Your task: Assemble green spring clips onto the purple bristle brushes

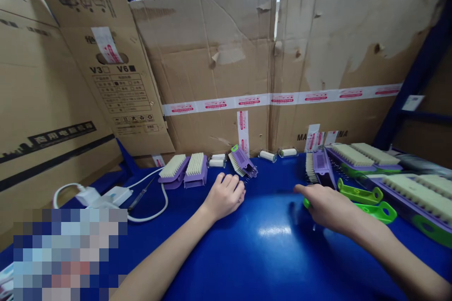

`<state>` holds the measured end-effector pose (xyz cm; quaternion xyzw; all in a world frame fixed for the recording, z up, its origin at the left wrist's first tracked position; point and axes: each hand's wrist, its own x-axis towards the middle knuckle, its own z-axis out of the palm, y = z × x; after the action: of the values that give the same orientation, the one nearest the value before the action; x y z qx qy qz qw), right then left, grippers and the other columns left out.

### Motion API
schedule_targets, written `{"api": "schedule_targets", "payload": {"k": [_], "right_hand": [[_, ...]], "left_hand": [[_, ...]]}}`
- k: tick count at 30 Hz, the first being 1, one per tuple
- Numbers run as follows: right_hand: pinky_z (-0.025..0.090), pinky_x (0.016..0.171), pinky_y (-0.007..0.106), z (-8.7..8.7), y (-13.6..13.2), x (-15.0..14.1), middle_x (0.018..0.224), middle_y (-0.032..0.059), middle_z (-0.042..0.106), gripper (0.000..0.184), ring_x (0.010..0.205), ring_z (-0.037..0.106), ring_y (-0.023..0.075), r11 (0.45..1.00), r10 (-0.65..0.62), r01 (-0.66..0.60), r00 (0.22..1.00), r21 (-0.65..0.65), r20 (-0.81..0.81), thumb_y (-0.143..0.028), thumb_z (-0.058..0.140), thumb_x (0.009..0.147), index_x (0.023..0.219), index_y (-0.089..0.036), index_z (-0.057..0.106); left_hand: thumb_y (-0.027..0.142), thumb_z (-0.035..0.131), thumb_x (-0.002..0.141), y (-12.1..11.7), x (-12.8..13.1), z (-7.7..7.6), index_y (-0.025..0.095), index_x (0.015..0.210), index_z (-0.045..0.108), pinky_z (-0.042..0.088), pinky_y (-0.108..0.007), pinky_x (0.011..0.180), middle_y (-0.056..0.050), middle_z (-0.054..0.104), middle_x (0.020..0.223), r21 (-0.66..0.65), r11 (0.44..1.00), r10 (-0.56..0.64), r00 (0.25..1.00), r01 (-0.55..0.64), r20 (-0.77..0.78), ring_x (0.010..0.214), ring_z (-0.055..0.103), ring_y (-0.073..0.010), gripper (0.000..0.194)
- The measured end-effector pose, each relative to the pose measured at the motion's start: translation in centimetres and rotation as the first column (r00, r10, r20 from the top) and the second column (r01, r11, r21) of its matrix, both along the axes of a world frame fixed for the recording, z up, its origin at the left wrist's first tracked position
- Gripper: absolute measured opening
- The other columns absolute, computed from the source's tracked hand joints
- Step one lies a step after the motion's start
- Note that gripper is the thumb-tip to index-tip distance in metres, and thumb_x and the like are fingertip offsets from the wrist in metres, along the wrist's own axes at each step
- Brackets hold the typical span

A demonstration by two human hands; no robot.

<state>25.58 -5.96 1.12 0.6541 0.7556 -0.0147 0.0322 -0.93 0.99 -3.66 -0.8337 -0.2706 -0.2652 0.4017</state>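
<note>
My left hand (226, 196) is over the blue table with its fingers curled in; what they hold, if anything, is hidden. Just beyond it a purple brush (243, 161) with cream bristles and a green end leans on its side, some thin metal pieces by its lower end. My right hand (326, 207) is closed, and a bit of a green plastic piece (306, 203) shows under its fingers. Two green plastic handles (360, 194) lie beside that wrist. Behind my right hand a second purple brush (322, 167) is tipped on its side.
Two purple brushes (195, 169) lie bristles up at the back left. White rollers (267, 156) sit along the cardboard wall (219, 70). More brushes (416, 193) are at the right. A white cable (165, 202), power adapters and a screwdriver (141, 196) occupy the left; a blurred patch covers the corner.
</note>
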Motion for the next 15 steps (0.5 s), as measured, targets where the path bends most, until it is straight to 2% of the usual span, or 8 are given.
{"api": "schedule_targets", "payload": {"k": [4, 6, 10, 13, 15], "right_hand": [[0.044, 0.074, 0.027, -0.2, 2.0, -1.1, 0.102, 0.0119, 0.065, 0.054, 0.095, 0.061, 0.0223, 0.992, 0.123, -0.117, 0.974, 0.039, -0.191, -0.001, 0.043, 0.070, 0.121, -0.016, 0.054], [0.043, 0.081, 0.026, -0.5, 3.2, -1.3, 0.107, 0.0112, 0.064, 0.053, 0.100, 0.059, 0.0202, 0.981, 0.190, -0.171, 0.945, 0.092, -0.265, -0.002, 0.043, 0.070, 0.120, -0.014, 0.055], [0.043, 0.086, 0.026, -0.8, 4.8, -0.9, 0.111, 0.0112, 0.062, 0.052, 0.101, 0.059, 0.0182, 0.956, 0.262, -0.194, 0.903, 0.222, -0.341, -0.004, 0.043, 0.071, 0.120, -0.013, 0.055], [0.043, 0.080, 0.025, -0.3, 5.0, 0.5, 0.107, 0.0105, 0.064, 0.045, 0.096, 0.060, 0.0185, 0.954, 0.207, -0.121, 0.928, 0.276, -0.310, -0.006, 0.042, 0.074, 0.115, -0.015, 0.058], [0.042, 0.072, 0.026, 0.2, 4.6, 1.7, 0.097, 0.0102, 0.066, 0.035, 0.090, 0.062, 0.0204, 0.969, 0.079, -0.021, 0.971, 0.248, -0.224, -0.009, 0.044, 0.074, 0.103, -0.016, 0.062]], "left_hand": [[0.025, 0.050, 0.083, 0.0, -0.1, 0.0, 0.015, 0.084, 0.058, 0.035, -0.037, 0.074, -0.009, 0.060, 0.087, -0.013, 1.000, 0.009, 1.000, -0.009, 0.001, 0.077, 0.051, -0.0203, 0.012], [0.025, 0.049, 0.083, -0.1, -0.1, 0.0, 0.016, 0.084, 0.058, 0.035, -0.037, 0.074, -0.009, 0.060, 0.088, -0.020, 1.000, 0.013, 1.000, -0.013, -0.006, 0.078, 0.051, -0.0205, 0.013], [0.025, 0.047, 0.084, -0.1, -0.1, 0.0, 0.016, 0.083, 0.057, 0.036, -0.037, 0.073, -0.009, 0.060, 0.087, -0.031, 0.999, 0.023, 1.000, -0.023, -0.009, 0.077, 0.051, -0.0205, 0.014], [0.025, 0.048, 0.084, 0.0, -0.1, 0.0, 0.016, 0.083, 0.057, 0.035, -0.037, 0.073, -0.009, 0.060, 0.087, -0.034, 0.999, 0.021, 1.000, -0.021, -0.010, 0.077, 0.051, -0.0204, 0.013], [0.025, 0.048, 0.084, 0.0, -0.1, 0.0, 0.016, 0.084, 0.057, 0.035, -0.037, 0.073, -0.009, 0.060, 0.087, -0.041, 0.999, 0.022, 1.000, -0.023, -0.012, 0.077, 0.051, -0.0204, 0.013]]}}
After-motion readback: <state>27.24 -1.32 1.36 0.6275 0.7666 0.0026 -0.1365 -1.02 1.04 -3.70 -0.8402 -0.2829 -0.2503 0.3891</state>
